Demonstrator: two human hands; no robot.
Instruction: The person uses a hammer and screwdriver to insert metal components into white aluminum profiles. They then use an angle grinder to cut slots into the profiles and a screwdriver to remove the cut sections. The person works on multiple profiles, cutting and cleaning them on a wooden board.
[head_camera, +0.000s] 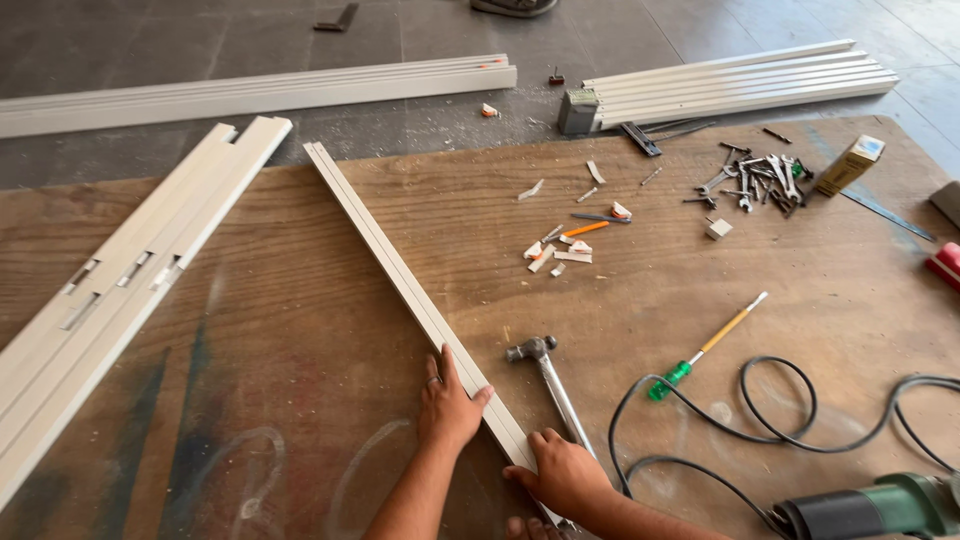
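On the wooden tabletop (300, 300), your left hand (447, 405) presses flat, fingers together, against the long white strip (400, 270); your right hand (562, 472) grips its near end beside the hammer (550, 380).

Plywood worktop (300, 300) on a grey floor (150, 40), littered with tools and offcuts.

On the worktop: a long pale aluminium strip (400, 280) running diagonally, a wider slotted profile (120, 290) along the left edge, a hammer (550, 385) just beside the strip, a screwdriver (705, 347) with green grip, a looped black cable (780, 420) leading to a green power tool (880, 505), a scatter of white and orange scraps (570, 245), a heap of small metal fittings (755, 182), a small yellow box (850, 165). On the floor: two bundles of pale profiles, left (250, 92) and right (730, 85).
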